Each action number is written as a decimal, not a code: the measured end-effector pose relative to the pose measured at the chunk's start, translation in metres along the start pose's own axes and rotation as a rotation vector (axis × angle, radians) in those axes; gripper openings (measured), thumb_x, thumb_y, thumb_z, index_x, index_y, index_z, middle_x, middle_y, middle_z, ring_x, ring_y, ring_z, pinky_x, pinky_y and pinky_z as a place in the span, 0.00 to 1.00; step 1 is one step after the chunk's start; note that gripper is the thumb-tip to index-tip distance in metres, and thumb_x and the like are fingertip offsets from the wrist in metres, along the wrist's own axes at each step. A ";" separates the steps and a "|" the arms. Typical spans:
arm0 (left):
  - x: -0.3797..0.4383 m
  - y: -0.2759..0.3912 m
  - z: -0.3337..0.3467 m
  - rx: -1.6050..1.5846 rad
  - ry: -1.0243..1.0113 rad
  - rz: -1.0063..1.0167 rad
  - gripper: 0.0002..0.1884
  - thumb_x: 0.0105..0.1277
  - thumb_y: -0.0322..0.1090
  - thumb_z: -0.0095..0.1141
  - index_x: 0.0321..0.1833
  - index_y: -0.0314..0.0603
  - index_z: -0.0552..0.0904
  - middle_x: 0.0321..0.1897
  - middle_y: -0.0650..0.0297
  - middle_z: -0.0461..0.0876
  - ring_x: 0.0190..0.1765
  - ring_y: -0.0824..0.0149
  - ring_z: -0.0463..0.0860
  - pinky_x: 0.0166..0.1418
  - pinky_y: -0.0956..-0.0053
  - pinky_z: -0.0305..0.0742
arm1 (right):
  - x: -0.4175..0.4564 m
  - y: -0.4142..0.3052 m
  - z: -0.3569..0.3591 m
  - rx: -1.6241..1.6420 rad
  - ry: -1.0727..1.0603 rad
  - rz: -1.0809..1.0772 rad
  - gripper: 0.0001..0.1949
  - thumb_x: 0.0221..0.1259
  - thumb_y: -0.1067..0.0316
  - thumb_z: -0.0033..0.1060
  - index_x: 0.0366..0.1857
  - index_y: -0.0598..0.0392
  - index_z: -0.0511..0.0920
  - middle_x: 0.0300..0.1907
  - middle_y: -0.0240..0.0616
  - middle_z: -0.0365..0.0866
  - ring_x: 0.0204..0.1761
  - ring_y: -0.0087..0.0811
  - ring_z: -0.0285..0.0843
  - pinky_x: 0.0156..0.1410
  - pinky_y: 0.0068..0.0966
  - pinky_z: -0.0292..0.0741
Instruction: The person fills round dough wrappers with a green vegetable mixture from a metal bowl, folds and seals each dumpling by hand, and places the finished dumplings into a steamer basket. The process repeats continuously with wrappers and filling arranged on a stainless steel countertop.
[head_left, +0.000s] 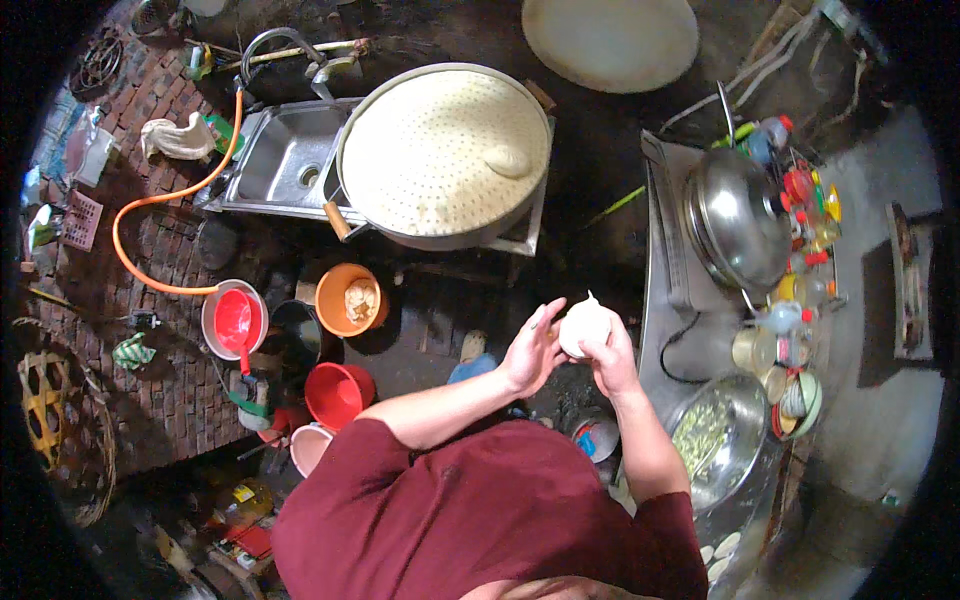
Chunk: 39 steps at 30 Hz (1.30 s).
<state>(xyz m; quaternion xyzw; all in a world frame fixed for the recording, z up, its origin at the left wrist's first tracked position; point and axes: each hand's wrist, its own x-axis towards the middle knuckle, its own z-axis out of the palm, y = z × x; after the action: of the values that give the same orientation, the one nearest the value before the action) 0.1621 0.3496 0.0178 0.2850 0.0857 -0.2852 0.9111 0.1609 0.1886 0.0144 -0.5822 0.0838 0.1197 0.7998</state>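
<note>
A round white dough bun with a small pointed tip rests in my right hand, the thumb pressed on its near side. My left hand is beside the bun with its fingers spread. Its fingertips come close to the bun's lower left; whether they touch it I cannot tell. Farther ahead, a large round perforated steamer tray sits by the sink and bears one pale bun on its right part. To the right, a steel bowl holds chopped green and white filling.
A steel sink and an orange hose are at the left. Below stand an orange bucket and a red bucket. On the right counter are a lidded wok, several bottles and flat dough rounds.
</note>
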 end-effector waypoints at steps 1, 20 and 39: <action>0.003 0.012 -0.020 0.017 0.046 0.040 0.37 0.71 0.65 0.36 0.78 0.54 0.51 0.74 0.55 0.59 0.71 0.57 0.64 0.71 0.56 0.59 | 0.024 -0.015 0.013 0.132 -0.081 0.132 0.30 0.49 0.71 0.61 0.61 0.57 0.66 0.55 0.40 0.75 0.53 0.35 0.78 0.48 0.32 0.82; -0.014 0.159 -0.221 -0.215 0.369 0.136 0.27 0.72 0.57 0.42 0.70 0.57 0.64 0.60 0.50 0.75 0.55 0.51 0.81 0.52 0.48 0.82 | 0.475 -0.070 0.132 -1.793 -0.201 -0.036 0.34 0.46 0.59 0.65 0.65 0.43 0.69 0.63 0.41 0.72 0.64 0.40 0.71 0.64 0.38 0.72; 0.007 0.118 -0.196 -0.039 0.250 -0.076 0.27 0.74 0.52 0.42 0.71 0.51 0.61 0.56 0.54 0.76 0.52 0.58 0.82 0.51 0.56 0.81 | 0.375 -0.107 0.093 -1.609 -0.131 -0.365 0.39 0.49 0.57 0.64 0.71 0.46 0.61 0.66 0.52 0.65 0.65 0.51 0.66 0.68 0.39 0.67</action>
<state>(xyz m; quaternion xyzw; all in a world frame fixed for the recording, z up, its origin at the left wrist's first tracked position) 0.2369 0.5374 -0.0901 0.2970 0.2149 -0.2798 0.8873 0.5501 0.2809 0.0386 -0.9731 -0.1699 0.0449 0.1489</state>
